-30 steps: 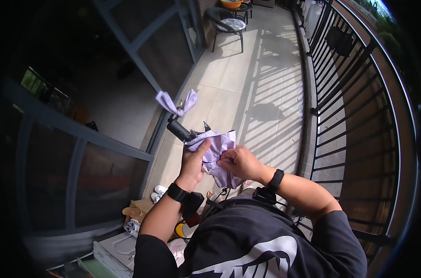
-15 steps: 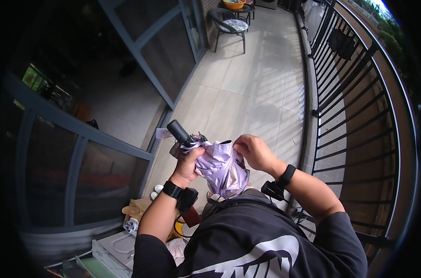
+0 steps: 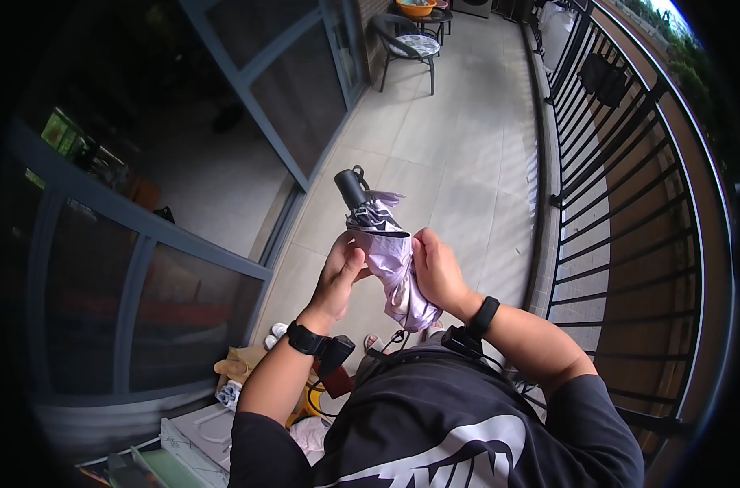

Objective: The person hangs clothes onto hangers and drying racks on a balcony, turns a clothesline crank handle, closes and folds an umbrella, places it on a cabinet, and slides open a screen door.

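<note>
A lavender folding umbrella [image 3: 388, 264] is folded down in front of my body, its cloth gathered and creased. Its black handle [image 3: 351, 189], with a wrist loop, points up and away from me, and metal ribs show just below it. From the left side my left hand [image 3: 337, 278] holds the cloth, with the thumb in front and some fingers hidden behind. On the other side my right hand [image 3: 440, 272] is closed on the cloth's edge, where a dark band crosses the umbrella.
Sliding glass doors [image 3: 284, 98] with grey frames line the left. A black railing [image 3: 630, 203] runs along the right. Farther along the tiled floor [image 3: 435, 146] stand a chair [image 3: 410, 45] and an orange basin [image 3: 416, 8]. Bags and boxes lie low at left.
The umbrella's handle has swung up and rightward, so the umbrella stands more upright. My left hand has moved lower on the cloth, and the fabric looks more tightly gathered.
</note>
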{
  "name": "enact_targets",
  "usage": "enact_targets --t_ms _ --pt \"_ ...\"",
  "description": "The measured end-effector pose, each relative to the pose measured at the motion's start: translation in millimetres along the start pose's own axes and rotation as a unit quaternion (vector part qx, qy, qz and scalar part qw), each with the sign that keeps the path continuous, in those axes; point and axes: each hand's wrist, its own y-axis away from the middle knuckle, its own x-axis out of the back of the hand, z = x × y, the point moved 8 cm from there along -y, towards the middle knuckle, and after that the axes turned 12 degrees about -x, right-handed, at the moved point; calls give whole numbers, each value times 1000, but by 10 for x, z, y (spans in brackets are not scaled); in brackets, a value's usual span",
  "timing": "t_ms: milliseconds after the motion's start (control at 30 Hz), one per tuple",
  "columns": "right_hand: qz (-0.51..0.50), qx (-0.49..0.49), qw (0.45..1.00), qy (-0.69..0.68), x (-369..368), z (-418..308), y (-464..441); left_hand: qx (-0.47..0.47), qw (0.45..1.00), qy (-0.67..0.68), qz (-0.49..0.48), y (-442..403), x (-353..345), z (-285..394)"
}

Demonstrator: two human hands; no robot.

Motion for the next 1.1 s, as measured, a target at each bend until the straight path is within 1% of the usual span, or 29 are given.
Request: enact_targets --t_ms 67,100,133,200,233,267,367,400,467,533,567,600,667,700,800,833,867,900,933,967,1067,1100 --pt "27 13 999 23 2 15 -42 -89 995 -10 -38 57 -145 8" --pt "54 68 996 35 -20 -96 7 -77 996 -21 -30 30 -196 3" --pt "35 101 994 19 -71 -200 68 -63 996 -39 42 44 -92 -112" --pt "-16 172 985 18 -195 -424 204 -2 989 59 134 -15 132 -309" --pt "-36 182 983 11 -241 -471 248 26 982 71 174 -13 227 -353" --pt "-54 179 982 10 -262 -468 263 40 979 82 181 8 309 -413" --pt "-104 162 981 -1 -271 -410 326 -17 983 44 175 72 374 -315" --pt "-118 160 980 5 -265 -402 359 -20 984 33 172 84 419 -283" --pt "-145 158 977 19 -239 -412 418 -79 975 43 203 73 482 -172" --pt "-149 125 981 -2 -169 -448 418 -95 973 44 205 78 659 -205" --pt "-150 108 983 -13 -168 -454 410 -94 974 53 201 101 742 -233" --pt "-143 119 982 -10 -147 -470 388 -94 974 62 196 112 801 -238" --pt "-127 137 982 -8 -61 -486 289 -40 992 47 110 129 856 -306" --pt "-118 161 980 2 -37 -534 271 -36 997 44 58 124 676 -157" --pt "-105 164 981 -4 -74 -576 215 0 994 104 -35 166 281 -30" --pt "-99 175 979 -28 -121 -508 199 -45 989 128 -52 131 267 -27" --pt "-161 95 975 -118 -235 -375 162 -89 991 96 -32 105 318 47" --pt "-221 14 953 -206 -358 -244 182 -46 993 105 -28 151 333 -14" --pt "-275 -68 914 -290 -456 -155 190 -2 993 114 -25 147 344 -53" --pt "-329 -76 896 -289 -511 -174 260 -29 991 122 -50 139 312 3" --pt "-230 -8 942 -243 -419 -173 231 -65 991 107 -55 79 242 87" --pt "-177 4 963 -204 -335 -217 197 -52 997 49 -19 93 334 21"
